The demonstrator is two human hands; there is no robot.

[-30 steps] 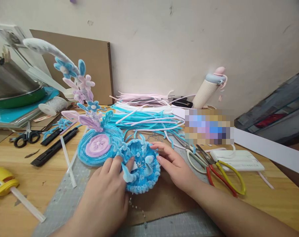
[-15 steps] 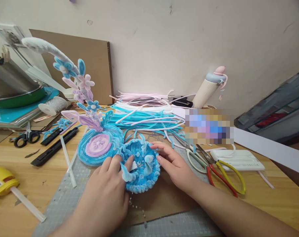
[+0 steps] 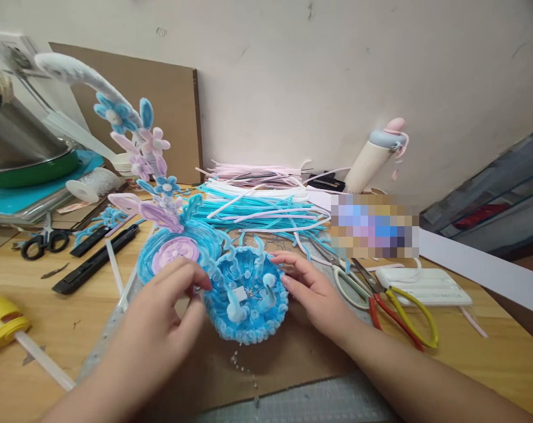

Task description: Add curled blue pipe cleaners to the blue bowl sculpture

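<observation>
A round, cup-like blue pipe-cleaner piece (image 3: 266,329) with a ruffled rim sits in front of me, curled tendrils rising from it. Inside it are a small white block (image 3: 237,295) and a silvery, wiry centre. My right hand (image 3: 312,291) grips the rim on the right with thumb and fingers. Just off its left edge, my left hand (image 3: 173,305) is loosely bent, thumb and forefinger apart. A string of clear beads (image 3: 244,370) trails from the front. Behind stands a blue and lilac disc base (image 3: 154,247) with a flowered, arched stem (image 3: 140,126).
Bundles of pipe cleaners (image 3: 252,211) lie at the back. Shears (image 3: 407,311) and a white flat device (image 3: 425,286) are on the right. Left are black scissors (image 3: 46,241), a utility knife (image 3: 94,261) and a yellow glue gun (image 3: 4,320). A bottle (image 3: 369,161) stands by the wall.
My left hand has drawn out of the blue cup-like piece and shifted left, its fingers loosening. The front-left tendril now curls inward. My right hand stays at the rim.
</observation>
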